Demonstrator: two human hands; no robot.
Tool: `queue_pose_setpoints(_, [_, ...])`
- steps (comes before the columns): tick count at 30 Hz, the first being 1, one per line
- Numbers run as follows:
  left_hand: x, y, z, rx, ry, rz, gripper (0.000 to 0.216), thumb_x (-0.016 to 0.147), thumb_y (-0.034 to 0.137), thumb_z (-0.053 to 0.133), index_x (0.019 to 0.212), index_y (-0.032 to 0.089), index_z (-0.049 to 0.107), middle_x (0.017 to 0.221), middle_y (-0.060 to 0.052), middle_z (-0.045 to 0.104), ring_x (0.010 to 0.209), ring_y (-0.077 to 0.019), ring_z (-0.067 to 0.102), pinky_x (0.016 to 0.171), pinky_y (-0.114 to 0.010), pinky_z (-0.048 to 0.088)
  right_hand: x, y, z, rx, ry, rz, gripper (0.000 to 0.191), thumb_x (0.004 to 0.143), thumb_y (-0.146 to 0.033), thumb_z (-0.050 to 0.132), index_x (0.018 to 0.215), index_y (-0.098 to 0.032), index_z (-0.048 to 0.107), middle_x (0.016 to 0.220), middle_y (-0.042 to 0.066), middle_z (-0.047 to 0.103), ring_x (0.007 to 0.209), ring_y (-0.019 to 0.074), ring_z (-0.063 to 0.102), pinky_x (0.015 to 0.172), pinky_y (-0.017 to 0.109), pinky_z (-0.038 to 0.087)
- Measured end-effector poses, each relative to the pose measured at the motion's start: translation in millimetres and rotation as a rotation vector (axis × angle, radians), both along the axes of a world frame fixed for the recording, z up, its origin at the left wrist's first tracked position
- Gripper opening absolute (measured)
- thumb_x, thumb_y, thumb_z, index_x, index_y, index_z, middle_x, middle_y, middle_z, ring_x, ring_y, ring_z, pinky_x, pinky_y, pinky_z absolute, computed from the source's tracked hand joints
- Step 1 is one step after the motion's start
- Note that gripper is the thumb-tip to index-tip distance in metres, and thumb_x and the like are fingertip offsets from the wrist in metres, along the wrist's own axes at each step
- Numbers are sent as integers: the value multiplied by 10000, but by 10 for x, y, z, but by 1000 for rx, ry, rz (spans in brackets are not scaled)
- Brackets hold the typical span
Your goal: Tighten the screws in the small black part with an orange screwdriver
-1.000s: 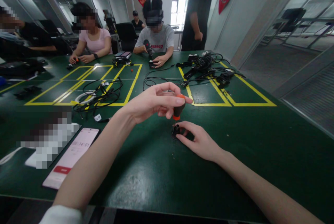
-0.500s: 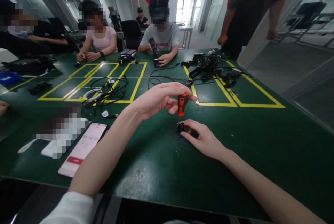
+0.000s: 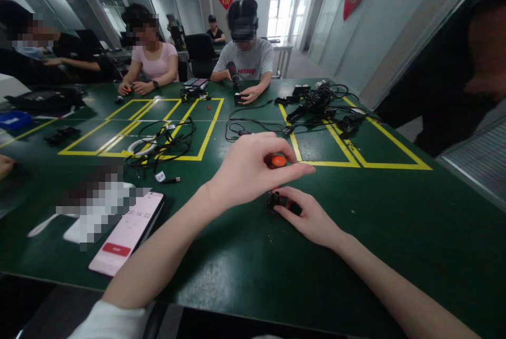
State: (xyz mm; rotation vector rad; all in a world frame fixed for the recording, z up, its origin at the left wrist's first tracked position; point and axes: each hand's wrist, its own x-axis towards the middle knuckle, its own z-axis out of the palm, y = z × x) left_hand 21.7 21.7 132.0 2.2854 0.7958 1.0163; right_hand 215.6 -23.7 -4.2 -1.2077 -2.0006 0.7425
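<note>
Near the middle of the table stands a short orange-and-black screwdriver [image 3: 279, 161], roughly upright, only its orange cap and a bit lower down showing. My left hand [image 3: 251, 170] is curled around its handle, fingers behind and thumb stretched across the front. Beneath it, a small black part [image 3: 273, 200] with a short raised tube sits on the green table. My right hand [image 3: 310, 218] pinches this part from the right between thumb and fingers. The screwdriver's tip is hidden behind my left hand and the part.
A phone [image 3: 128, 233] showing a running timer lies at left on the green table [image 3: 340, 286]. Black cables [image 3: 169, 138] and a larger cable heap [image 3: 318, 102] lie farther back among yellow tape outlines. Across the table, a person [image 3: 245, 59] holds a power driver [image 3: 234, 75]; others sit left.
My left hand has turned over the screwdriver, its thumb now in front and its fingers curled behind. My right hand keeps its pinch. A standing person has shifted farther right.
</note>
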Motion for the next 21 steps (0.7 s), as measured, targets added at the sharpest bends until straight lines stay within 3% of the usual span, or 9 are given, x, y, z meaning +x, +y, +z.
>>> queue_pose_setpoints(4, [18, 4, -57, 271, 170, 160, 514, 951, 589, 627, 657, 167, 607, 606, 0, 567, 598, -121, 502, 600, -264, 301, -3, -7, 2, -9, -4, 12, 207, 962, -243, 607, 1145, -203, 693, 1071, 85, 759, 879, 223, 696, 813, 389, 602])
queue_pose_setpoints(6, [13, 22, -69, 343, 242, 180, 521, 999, 559, 543, 648, 174, 550, 605, -1, 554, 582, -124, 489, 582, -273, 270, 0, -7, -7, 5, 1, 8, 210, 958, -234, 613, 1149, -207, 694, 1070, 85, 758, 870, 222, 698, 799, 382, 604])
queue_pose_setpoints(8, [6, 21, -60, 399, 290, 170, 370, 983, 437, 540, 712, 185, 546, 674, -8, 589, 626, -142, 516, 584, -279, 289, 5, -5, -17, 26, 5, 2, 198, 955, -233, 617, 1135, -212, 695, 1048, 83, 758, 841, 220, 699, 773, 376, 607])
queue_pose_setpoints(11, [-1, -8, -34, 430, 338, 160, 83, 831, 270, 577, 834, 187, 571, 851, -39, 649, 776, -185, 580, 635, -290, 385, 8, -2, -20, 45, 5, 6, 148, 958, -244, 612, 1076, -217, 697, 976, 73, 753, 794, 217, 693, 730, 369, 606])
queue_pose_setpoints(17, [-4, -14, -79, 408, 375, 94, 246, 916, 137, 452, 1060, 199, 642, 1163, -58, 688, 843, -159, 665, 686, -276, 479, 12, 4, -3, 52, -8, 2, 190, 953, -244, 616, 1123, -221, 697, 1011, 76, 758, 822, 221, 701, 764, 381, 612])
queue_pose_setpoints(21, [6, -1, -97, 443, 393, 87, 254, 986, 201, 458, 1158, 213, 645, 1230, -54, 703, 932, -177, 693, 714, -285, 511, 13, 10, -14, 60, -14, 4, 186, 954, -252, 610, 1116, -225, 696, 1028, 81, 761, 824, 227, 705, 756, 383, 612])
